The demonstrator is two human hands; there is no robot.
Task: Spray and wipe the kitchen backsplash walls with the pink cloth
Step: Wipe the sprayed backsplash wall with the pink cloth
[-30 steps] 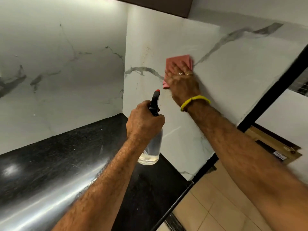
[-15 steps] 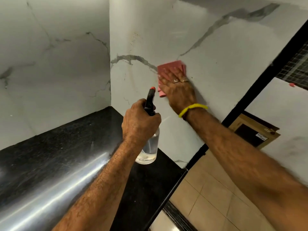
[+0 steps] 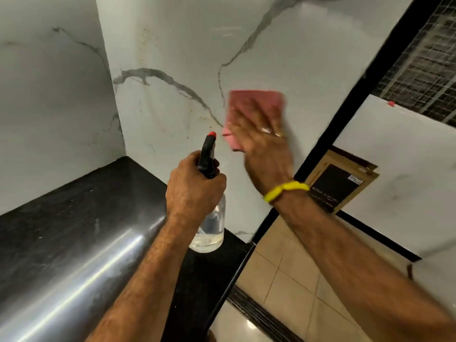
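The right hand (image 3: 265, 144), fingers spread flat, presses the folded pink cloth (image 3: 255, 102) against the white, grey-veined marble wall (image 3: 308, 58). The left hand (image 3: 193, 191) curls tightly around the neck of a clear plastic spray bottle (image 3: 211, 228) with a black, red-tipped nozzle, above the glossy black countertop (image 3: 74, 230).

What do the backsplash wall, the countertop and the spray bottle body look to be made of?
Backsplash wall: white marble-look slab or tile, smooth, grey veins; real stone or printed, unclear.
Countertop: black polished stone, probably granite; glossy light streak.
Spray bottle: clear body, likely plastic, liquid visible; black trigger head.
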